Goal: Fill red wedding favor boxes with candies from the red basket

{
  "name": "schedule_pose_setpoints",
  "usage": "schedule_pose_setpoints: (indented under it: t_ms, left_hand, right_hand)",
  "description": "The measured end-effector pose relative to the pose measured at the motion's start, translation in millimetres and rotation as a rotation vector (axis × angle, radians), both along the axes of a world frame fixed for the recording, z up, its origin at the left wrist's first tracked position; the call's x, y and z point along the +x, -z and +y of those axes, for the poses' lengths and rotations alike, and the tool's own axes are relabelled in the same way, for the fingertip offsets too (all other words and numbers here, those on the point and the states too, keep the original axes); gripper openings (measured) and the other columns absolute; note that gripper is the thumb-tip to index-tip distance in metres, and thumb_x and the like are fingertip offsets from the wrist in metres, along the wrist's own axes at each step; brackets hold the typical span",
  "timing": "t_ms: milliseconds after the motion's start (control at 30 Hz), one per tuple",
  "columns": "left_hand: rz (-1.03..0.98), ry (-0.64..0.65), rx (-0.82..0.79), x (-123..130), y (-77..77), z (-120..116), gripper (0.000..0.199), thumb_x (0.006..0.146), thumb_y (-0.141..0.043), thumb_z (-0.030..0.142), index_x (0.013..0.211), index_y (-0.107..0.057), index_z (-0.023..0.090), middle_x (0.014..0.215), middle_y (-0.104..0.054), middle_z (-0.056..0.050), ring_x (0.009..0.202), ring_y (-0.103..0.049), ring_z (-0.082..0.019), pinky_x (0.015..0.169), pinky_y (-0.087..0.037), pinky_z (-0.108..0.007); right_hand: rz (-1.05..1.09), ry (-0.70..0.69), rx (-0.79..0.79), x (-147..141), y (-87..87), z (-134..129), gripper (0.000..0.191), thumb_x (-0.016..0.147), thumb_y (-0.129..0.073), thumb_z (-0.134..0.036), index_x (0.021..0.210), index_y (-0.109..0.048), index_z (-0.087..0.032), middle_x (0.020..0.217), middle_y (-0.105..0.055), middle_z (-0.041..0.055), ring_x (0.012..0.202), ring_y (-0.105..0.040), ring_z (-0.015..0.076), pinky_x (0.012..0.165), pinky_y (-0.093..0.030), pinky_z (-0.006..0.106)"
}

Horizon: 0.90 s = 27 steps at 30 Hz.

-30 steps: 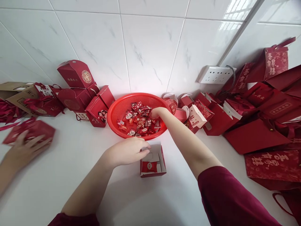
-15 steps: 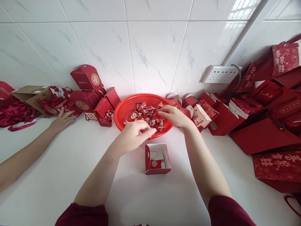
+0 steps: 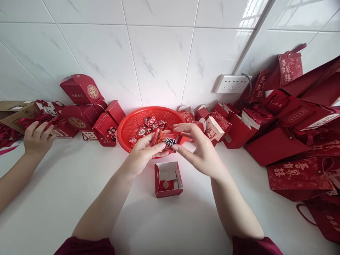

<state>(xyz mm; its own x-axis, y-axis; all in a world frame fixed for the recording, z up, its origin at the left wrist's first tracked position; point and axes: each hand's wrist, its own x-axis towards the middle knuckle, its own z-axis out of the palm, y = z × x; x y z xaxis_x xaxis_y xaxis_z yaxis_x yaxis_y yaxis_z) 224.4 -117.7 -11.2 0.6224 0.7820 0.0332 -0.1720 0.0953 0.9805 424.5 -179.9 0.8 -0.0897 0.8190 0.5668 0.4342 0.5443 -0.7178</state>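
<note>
My left hand (image 3: 140, 154) holds several red-wrapped candies (image 3: 169, 141) above the near rim of a red plastic basket (image 3: 127, 122). Beside it, my right hand (image 3: 199, 148) has its fingers apart, with the thumb tip at the edge of the candies. More wrapped candies (image 3: 151, 122) lie in the basket, partly hidden behind my hands. Below my hands an open red box (image 3: 169, 193) with a white inside stands on the white table. A red packet (image 3: 166, 185) rests in this box.
Another person's hand (image 3: 38, 138) is at the left, by red gift boxes and ribbon. Red boxes (image 3: 105, 129) stand left of the basket. At the right are more boxes (image 3: 239, 131) and piled red bags (image 3: 300, 179). A white power strip (image 3: 231, 84) is against the tiled wall.
My left hand has turned up with candies in it, and my right hand has come toward it from the basket. The other person's hand has lifted off the boxes. The view has shifted right.
</note>
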Motion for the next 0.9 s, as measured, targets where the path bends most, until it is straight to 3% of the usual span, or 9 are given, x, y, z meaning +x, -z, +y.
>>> schedule_pose_setpoints:
  t_ms: [100, 200, 300, 400, 600, 700, 800, 900]
  left_hand:
    - [0.014, 0.000, 0.018, -1.9, -3.9, -2.5, 0.039, 0.091, -0.069, 0.031, 0.130, -0.063, 0.030, 0.124, -0.068, -0.004, 0.112, -0.067, -0.021, 0.092, -0.059, -0.029]
    - [0.009, -0.028, 0.045, -1.3, -4.3, -4.5, 0.042, 0.089, -0.070, 0.031, 0.131, -0.062, 0.033, 0.123, -0.069, -0.003, 0.113, -0.067, -0.020, 0.087, -0.060, -0.024]
    - [0.040, -0.038, 0.077, -1.4, -4.2, -5.3, 0.036, 0.089, -0.071, 0.035, 0.124, -0.067, 0.028, 0.117, -0.071, -0.004, 0.111, -0.068, -0.021, 0.083, -0.061, -0.025]
    - [0.116, -0.029, 0.120, -3.7, -7.7, -5.4, 0.026, 0.089, -0.069, 0.040, 0.104, -0.074, 0.020, 0.100, -0.074, -0.006, 0.096, -0.072, -0.022, 0.075, -0.061, -0.027]
    - [0.215, 0.154, 0.157, -5.7, -15.3, -6.1, 0.021, 0.087, -0.073, 0.034, 0.091, -0.077, 0.014, 0.081, -0.075, -0.007, 0.075, -0.071, -0.017, 0.070, -0.058, -0.026]
    - [0.151, 0.054, 0.083, -1.2, -9.8, -6.6, 0.022, 0.083, -0.076, 0.036, 0.095, -0.076, 0.017, 0.088, -0.076, -0.006, 0.078, -0.072, -0.017, 0.073, -0.060, -0.027]
    - [0.069, -0.105, 0.001, 4.0, -2.1, -6.8, 0.026, 0.084, -0.075, 0.039, 0.104, -0.074, 0.022, 0.102, -0.076, -0.005, 0.093, -0.072, -0.020, 0.078, -0.061, -0.029]
    - [0.043, -0.058, -0.043, 6.4, 1.5, -7.0, 0.028, 0.080, -0.079, 0.036, 0.105, -0.073, 0.023, 0.101, -0.075, -0.004, 0.093, -0.073, -0.021, 0.079, -0.062, -0.031]
  right_hand:
    - [0.066, 0.106, -0.166, 2.2, 1.5, 4.6, 0.025, 0.095, -0.062, -0.045, 0.103, -0.056, -0.022, 0.104, -0.065, 0.0043, 0.093, -0.063, 0.0182, 0.081, -0.052, 0.032]
    - [0.092, 0.010, -0.266, 1.1, 0.5, 7.5, 0.029, 0.099, -0.053, -0.048, 0.090, -0.055, -0.021, 0.088, -0.062, 0.0011, 0.079, -0.059, 0.0149, 0.070, -0.047, 0.029]
    - [0.120, -0.064, -0.225, 0.5, -0.9, 8.2, 0.030, 0.100, -0.052, -0.045, 0.083, -0.053, -0.020, 0.080, -0.056, -0.0006, 0.074, -0.052, 0.0128, 0.067, -0.042, 0.027]
    - [0.130, -0.135, -0.253, 2.0, -0.3, 8.5, 0.030, 0.100, -0.054, -0.043, 0.081, -0.052, -0.020, 0.078, -0.052, -0.0011, 0.072, -0.047, 0.0121, 0.065, -0.039, 0.027]
    - [0.287, -0.226, -0.331, 1.3, 2.8, 12.6, 0.028, 0.099, -0.055, -0.044, 0.085, -0.050, -0.020, 0.074, -0.048, -0.0029, 0.065, -0.043, 0.0104, 0.059, -0.036, 0.026]
    - [0.391, -0.188, -0.296, -1.4, 3.2, 14.6, 0.030, 0.098, -0.056, -0.047, 0.084, -0.048, -0.021, 0.072, -0.050, -0.0033, 0.062, -0.047, 0.0104, 0.057, -0.038, 0.026]
    - [0.344, -0.118, -0.286, -3.3, 3.3, 14.9, 0.039, 0.098, -0.053, -0.053, 0.077, -0.048, -0.021, 0.071, -0.053, -0.0016, 0.064, -0.053, 0.0122, 0.059, -0.041, 0.028]
    - [0.276, -0.116, -0.290, -3.4, 3.0, 14.4, 0.041, 0.098, -0.053, -0.052, 0.073, -0.048, -0.020, 0.069, -0.052, -0.0014, 0.064, -0.050, 0.0121, 0.059, -0.038, 0.028]
